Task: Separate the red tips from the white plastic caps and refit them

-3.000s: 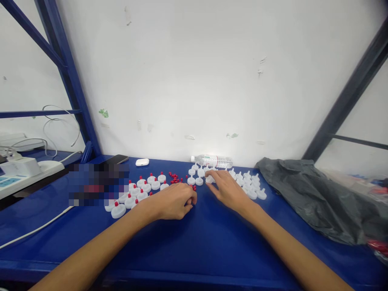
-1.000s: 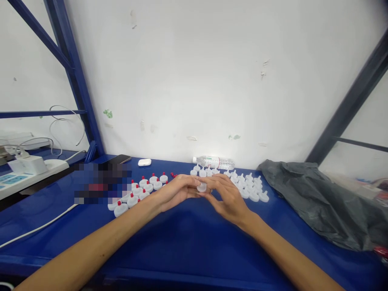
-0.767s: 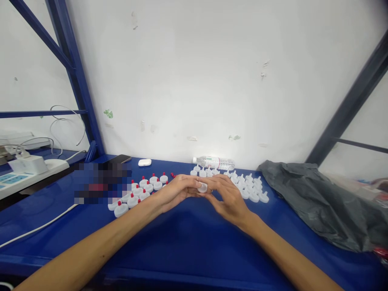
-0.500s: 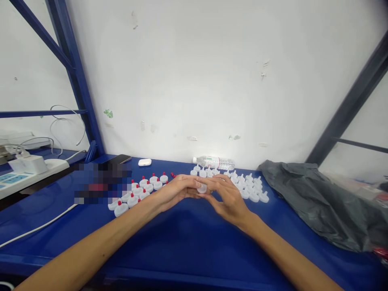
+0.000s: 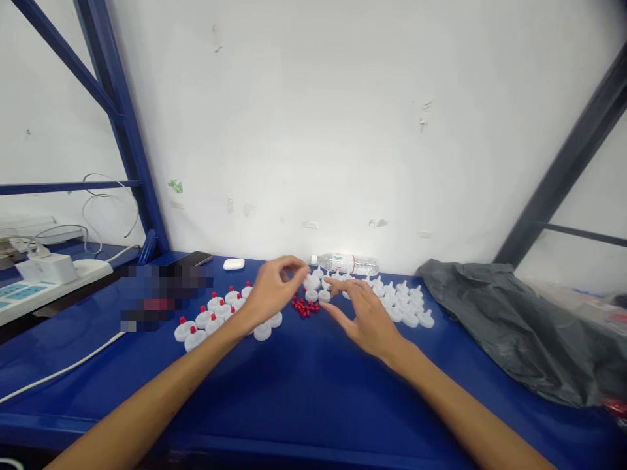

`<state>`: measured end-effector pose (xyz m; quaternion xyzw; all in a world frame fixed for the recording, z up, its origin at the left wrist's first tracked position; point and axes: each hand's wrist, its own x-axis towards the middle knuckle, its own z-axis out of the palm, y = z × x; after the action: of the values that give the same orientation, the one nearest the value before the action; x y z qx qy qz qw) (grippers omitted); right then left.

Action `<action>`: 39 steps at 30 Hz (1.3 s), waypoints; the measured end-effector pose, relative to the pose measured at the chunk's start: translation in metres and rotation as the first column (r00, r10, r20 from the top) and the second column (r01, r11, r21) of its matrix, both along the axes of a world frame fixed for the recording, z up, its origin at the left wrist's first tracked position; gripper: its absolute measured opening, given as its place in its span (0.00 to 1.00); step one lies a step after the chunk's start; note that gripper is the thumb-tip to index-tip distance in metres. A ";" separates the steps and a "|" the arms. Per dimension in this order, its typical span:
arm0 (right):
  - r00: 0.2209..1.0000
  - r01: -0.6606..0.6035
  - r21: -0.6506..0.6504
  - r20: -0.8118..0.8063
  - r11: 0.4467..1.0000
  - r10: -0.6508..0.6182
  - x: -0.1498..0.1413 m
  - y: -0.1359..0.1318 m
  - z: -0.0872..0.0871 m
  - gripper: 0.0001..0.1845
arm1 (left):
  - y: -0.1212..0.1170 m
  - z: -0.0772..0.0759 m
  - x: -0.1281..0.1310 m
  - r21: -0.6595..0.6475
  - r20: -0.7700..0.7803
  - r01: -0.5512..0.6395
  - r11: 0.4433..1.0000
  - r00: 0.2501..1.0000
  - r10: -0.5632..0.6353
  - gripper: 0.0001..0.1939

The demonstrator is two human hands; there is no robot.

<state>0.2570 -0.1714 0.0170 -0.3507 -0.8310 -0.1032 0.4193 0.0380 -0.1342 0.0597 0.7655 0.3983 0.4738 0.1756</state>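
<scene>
The table looks smooth, hard and shiny to me. My white caps and little red tips look like plastic. The bottle is shiny, see-through plastic. The grey sheet looks crinkly and a bit shiny.

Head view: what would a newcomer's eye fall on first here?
The heap of red caps, bright on the blue table between left hand and right hand, probably comes first. Next come the red-topped lids at left and the plain lids at right. The crumpled grey bag at far right also stands out.
</scene>
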 end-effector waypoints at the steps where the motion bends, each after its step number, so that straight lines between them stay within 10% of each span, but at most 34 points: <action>1: 1.000 0.023 -0.030 0.002 0.999 -0.023 0.000 0.000 0.000 0.13 | 0.005 0.004 -0.008 0.096 -0.037 -0.122 0.988 0.991 0.126 0.12; 4: 0.998 0.067 -0.089 0.019 0.994 -0.066 0.002 0.001 0.000 0.10 | 0.024 0.012 -0.034 0.239 -0.288 -0.412 0.879 0.835 0.470 0.14; 7: 0.994 0.103 -0.136 0.060 0.985 -0.096 0.005 0.004 0.000 0.09 | 0.041 0.011 -0.054 0.205 -0.396 -0.470 0.858 0.762 0.512 0.15; 25: 0.927 0.176 -0.270 0.368 0.947 -0.067 0.015 0.021 -0.019 0.23 | 0.059 -0.012 -0.071 0.044 -0.677 -0.514 0.856 0.615 0.404 0.13; 39: 0.892 0.252 -0.174 0.424 0.952 -0.158 0.021 0.025 -0.028 0.24 | 0.035 -0.010 -0.037 0.025 -0.646 -0.194 0.981 0.746 0.164 0.11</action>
<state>0.2775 -0.1463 -0.0113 -0.4530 -0.8640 -0.1229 0.1823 0.0011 -0.0997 0.0496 0.8357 0.5161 0.1877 -0.0014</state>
